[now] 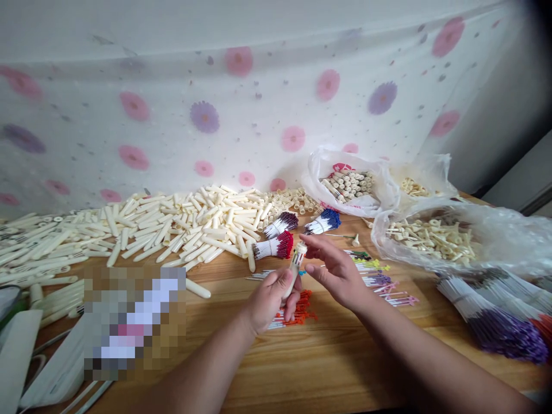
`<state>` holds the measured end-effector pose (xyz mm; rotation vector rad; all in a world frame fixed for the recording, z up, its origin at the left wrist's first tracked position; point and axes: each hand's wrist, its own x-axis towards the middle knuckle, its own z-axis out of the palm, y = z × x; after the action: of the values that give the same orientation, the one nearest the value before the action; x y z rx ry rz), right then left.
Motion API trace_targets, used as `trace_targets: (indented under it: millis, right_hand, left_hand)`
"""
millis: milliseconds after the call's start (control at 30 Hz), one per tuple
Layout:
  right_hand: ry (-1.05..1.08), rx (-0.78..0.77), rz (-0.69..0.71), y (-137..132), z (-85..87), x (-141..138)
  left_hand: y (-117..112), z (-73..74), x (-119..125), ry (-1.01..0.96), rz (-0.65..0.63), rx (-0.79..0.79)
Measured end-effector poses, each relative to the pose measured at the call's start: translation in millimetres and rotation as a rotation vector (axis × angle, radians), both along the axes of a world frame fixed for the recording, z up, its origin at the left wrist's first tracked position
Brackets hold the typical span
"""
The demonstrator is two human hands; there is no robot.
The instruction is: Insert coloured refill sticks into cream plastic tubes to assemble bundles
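Note:
My left hand [269, 299] is closed around the cream barrel of a multicolour pen [297, 259], held upright with a slight tilt. Coloured sliders show near its top. Beside that top end is my right hand [338, 273], thumb and fingers apart; whether a fingertip touches the pen is unclear. Orange-ended refills [305, 310] lie partly behind my left hand. Past the pen are tied bundles of red-ended refills [276, 246], dark-ended refills [282, 224] and blue-ended refills [325, 221]. Yellow refills [371, 264], purple refills [376, 280] and pink refills [401, 299] lie right of my right hand.
Cream pen barrels [172, 227] are heaped along the back left. Plastic bags hold pen pieces [353, 184] and cream pointed parts [435, 238]. Large refill bundles [495, 322] lie at the right. A pixelated patch [133, 322] hides something at the left. A flowered sheet [259, 103] hangs behind.

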<state>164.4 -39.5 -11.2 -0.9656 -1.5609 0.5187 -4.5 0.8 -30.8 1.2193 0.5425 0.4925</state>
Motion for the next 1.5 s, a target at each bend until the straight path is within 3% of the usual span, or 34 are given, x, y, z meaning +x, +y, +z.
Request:
trace_targets:
  millis: [233,367,467,567,633,700,767,867,1033,1167,1333,1400,1500]
  right_hand:
    - [-0.033,0.087,-0.136,3.7,6.0,-1.2]
    - [0.110,-0.117,-0.003,3.0,15.0,10.9]
    - [0.153,-0.241,0.056,2.4,29.6,42.4]
    - [0.168,-0.210,-0.180,13.9,49.3,92.0]
    - [0.177,-0.087,-0.532,33.7,60.7,127.3]
    - [0.007,-0.012,-0.915,62.9,66.4,156.8]
    - [-0.107,-0.008,-1.039,97.5,64.8,176.8]
    - [-0.275,-0.049,-1.086,148.0,52.4,191.4]
    - [-0.574,-0.177,-1.031,202.7,29.4,197.8]
    - [-0.776,-0.265,-0.931,213.8,23.8,198.3]
    - [-0.939,-0.285,-0.816,181.3,32.3,193.2]
    - [-1.020,-0.308,-0.684,155.0,34.0,189.7]
    - [-1.161,-0.370,-0.372,110.1,27.8,183.7]
  left_hand:
    - [3.0,3.8,-6.6,0.039,-0.050,-0.086]
    - [4.9,8.9,-9.8,0.045,-0.099,-0.015]
    - [6.8,12.3,-9.3,-0.012,-0.026,0.020]
    - [11.2,12.4,-8.1,0.004,0.132,0.029]
    - [15.3,9.6,-7.4,0.058,0.200,0.048]
    - [19.0,4.5,-6.7,0.113,0.206,0.069]
    - [21.4,-1.9,-6.4,0.145,0.156,0.098]
    - [22.7,-10.4,-6.7,0.155,0.061,0.134]
    - [24.3,-10.9,-10.1,0.135,-0.006,0.170]
    - [21.7,-1.4,-16.1,0.107,-0.064,0.227]
    - [14.6,12.0,-19.5,-0.034,-0.129,0.255]
    - [10.6,20.9,-19.9,-0.113,-0.127,0.297]
    - [-1.9,39.4,-29.2,-0.245,-0.128,0.377]
